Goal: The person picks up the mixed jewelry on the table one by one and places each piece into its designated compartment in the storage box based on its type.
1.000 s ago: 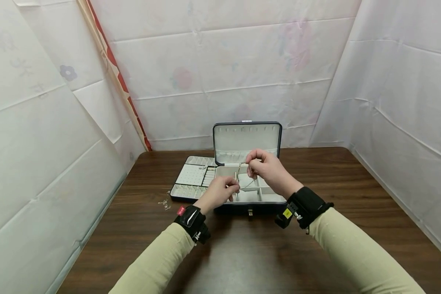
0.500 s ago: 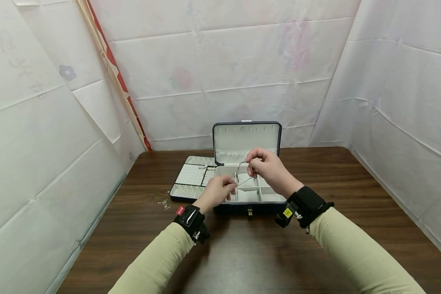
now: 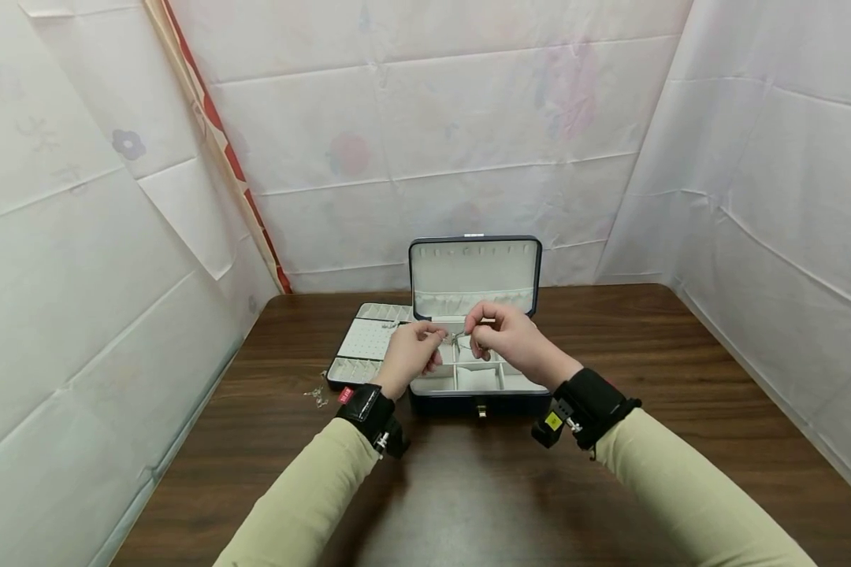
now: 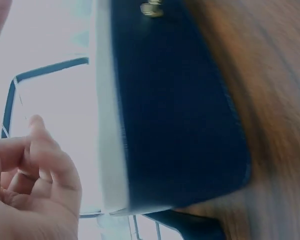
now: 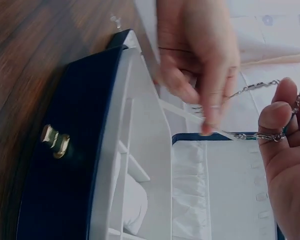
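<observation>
A silver link chain [image 5: 255,86] stretches between my two hands over the open dark-blue jewellery box [image 3: 445,405]. My left hand [image 3: 406,356] pinches one part of it between thumb and forefinger, above the box's left compartments. To the right, my right hand [image 3: 508,339] holds the chain with curled fingers; in the right wrist view it runs around the thumb and fingertips. Its part inside the left hand is hidden by the fingers. The white-lined lid [image 3: 477,272] stands upright behind the hands, with small hooks along its top and a gathered pocket below.
A white-lined tray [image 3: 362,340] with slots and ring rolls lies left of the box, partly behind my left hand. Some small silver jewellery [image 3: 317,396] lies on the wooden table [image 3: 269,441]. Compartments hold a white cushion [image 3: 478,379]. White sheets hang around the table.
My left hand has moved up and slightly left, my right hand down and slightly left. The hands are closer in height, and the chain between them looks shorter and more bunched.
</observation>
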Available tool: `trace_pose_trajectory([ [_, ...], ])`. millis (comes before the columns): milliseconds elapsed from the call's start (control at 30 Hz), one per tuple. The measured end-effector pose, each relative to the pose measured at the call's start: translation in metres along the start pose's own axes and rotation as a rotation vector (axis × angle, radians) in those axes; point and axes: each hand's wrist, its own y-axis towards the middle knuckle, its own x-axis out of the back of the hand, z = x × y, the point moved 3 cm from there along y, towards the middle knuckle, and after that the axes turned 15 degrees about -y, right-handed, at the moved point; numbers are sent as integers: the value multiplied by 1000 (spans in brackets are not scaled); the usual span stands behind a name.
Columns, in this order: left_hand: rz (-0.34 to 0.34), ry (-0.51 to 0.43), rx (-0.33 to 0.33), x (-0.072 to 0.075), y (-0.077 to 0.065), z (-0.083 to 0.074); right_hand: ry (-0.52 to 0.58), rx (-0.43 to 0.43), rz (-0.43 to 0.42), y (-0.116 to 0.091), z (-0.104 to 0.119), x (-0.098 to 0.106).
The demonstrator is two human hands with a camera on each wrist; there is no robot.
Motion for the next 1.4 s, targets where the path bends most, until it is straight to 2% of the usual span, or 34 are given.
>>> trace_pose_trajectory([
  [100, -10, -210, 26, 3, 4, -2, -72, 16, 41, -1, 0, -6],
  [200, -13, -350, 43, 6, 5, -6, -175, 47, 72, -2, -1, -12],
  [400, 5, -460, 37, 9, 7, -15, -361, 196, 82, -2, -1, -22],
  [567, 54, -565, 30, 8, 8, -23, -435, 285, 64, -1, -4, -28],
  [833, 127, -702, 63, 2, 10, -33, -588, 362, -20, 0, -9, -33],
  [1100, 224, -808, 59, -1, 7, -42, -687, 425, -126, 3, -13, -36],
  [1233, 265, -825, 39, 0, 6, -46, -704, 449, -153, 5, -14, -37],
  [1400, 241, -782, 24, -1, 9, -49, -742, 483, -166, 7, -17, -38],
])
